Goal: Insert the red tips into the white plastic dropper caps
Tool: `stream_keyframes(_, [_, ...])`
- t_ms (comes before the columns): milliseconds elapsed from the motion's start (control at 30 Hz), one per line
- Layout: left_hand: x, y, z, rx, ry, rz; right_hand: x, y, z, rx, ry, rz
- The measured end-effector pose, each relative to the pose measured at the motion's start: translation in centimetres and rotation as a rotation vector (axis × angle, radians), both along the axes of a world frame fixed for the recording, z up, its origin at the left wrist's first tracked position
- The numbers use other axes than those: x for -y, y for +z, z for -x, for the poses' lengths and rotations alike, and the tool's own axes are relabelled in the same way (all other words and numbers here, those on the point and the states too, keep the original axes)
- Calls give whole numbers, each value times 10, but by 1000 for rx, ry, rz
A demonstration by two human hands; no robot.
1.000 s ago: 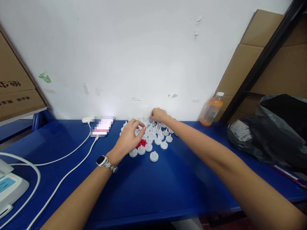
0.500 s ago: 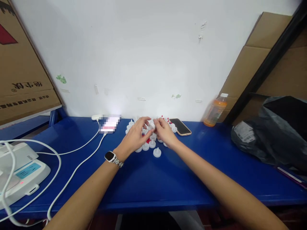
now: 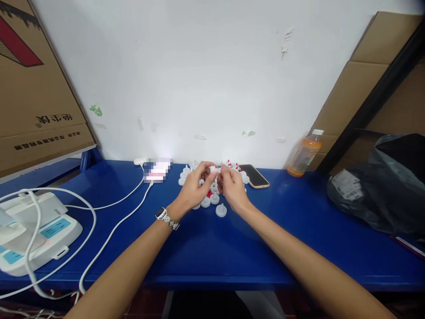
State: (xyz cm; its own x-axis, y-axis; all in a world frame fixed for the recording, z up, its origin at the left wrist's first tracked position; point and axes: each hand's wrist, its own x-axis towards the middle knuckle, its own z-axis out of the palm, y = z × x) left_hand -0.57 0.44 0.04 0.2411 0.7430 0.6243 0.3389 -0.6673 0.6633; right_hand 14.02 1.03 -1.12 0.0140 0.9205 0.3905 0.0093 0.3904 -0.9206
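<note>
My left hand (image 3: 195, 189), with a watch on its wrist, and my right hand (image 3: 232, 186) meet above a cluster of small white plastic caps (image 3: 209, 199) on the blue table (image 3: 212, 248). The left fingertips pinch a small white cap (image 3: 213, 169). Whatever the right fingertips hold against it is too small to make out. Small red pieces (image 3: 209, 194) lie among the white caps under my hands. One white cap (image 3: 221, 211) stands apart, nearest to me.
A dark phone (image 3: 254, 175) lies right of the caps, an orange drink bottle (image 3: 303, 153) by the wall. A black plastic bag (image 3: 381, 186) fills the right. White cables (image 3: 109, 232) run to a power strip (image 3: 36, 232) at left. Cardboard boxes (image 3: 36, 88) lean on both sides.
My right hand came back from the far side of the caps and joined the left. Both hands rose above the cluster with a white cap between the fingertips. The camera shifted left.
</note>
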Motion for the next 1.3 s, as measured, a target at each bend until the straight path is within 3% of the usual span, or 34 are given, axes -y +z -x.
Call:
stream_keyframes(67, [-7, 0, 8, 154, 14, 125, 0, 3, -6, 70, -95, -86])
stream_keyframes(133, [-15, 1, 20, 170, 28, 199, 0, 6, -12, 211, -135, -144])
stream_keyframes(267, [-23, -1, 40, 40, 54, 147, 2, 5, -14, 674, -80, -190])
stream_keyframes(367, [-21, -3, 43, -65, 82, 124, 1, 2, -10, 835, -43, -194])
stream_keyframes(500, [-15, -3, 36, -136, 95, 112, -7, 4, -9, 556, 19, -137])
stream_keyframes(667, [-10, -5, 22, -158, 31, 134, -19, 19, -18, 180, 179, 23])
stream_keyframes(733, [-10, -6, 20, -148, 37, 131, -30, 28, -26, 139, 129, 40])
stream_keyframes(800, [-12, -7, 21, -160, 73, 130, -48, 35, -36, 170, 4, -45])
stream_keyframes(900, [-15, -9, 24, -232, 127, 114, -85, 39, -49, 453, -198, -172])
stream_keyframes(1033, [-16, -12, 24, -287, 115, 76, -130, 29, -49, 1000, -285, -70])
stream_keyframes(1300, [-17, -18, 20, -353, 78, 37, -169, 18, -37, 1255, -183, 6])
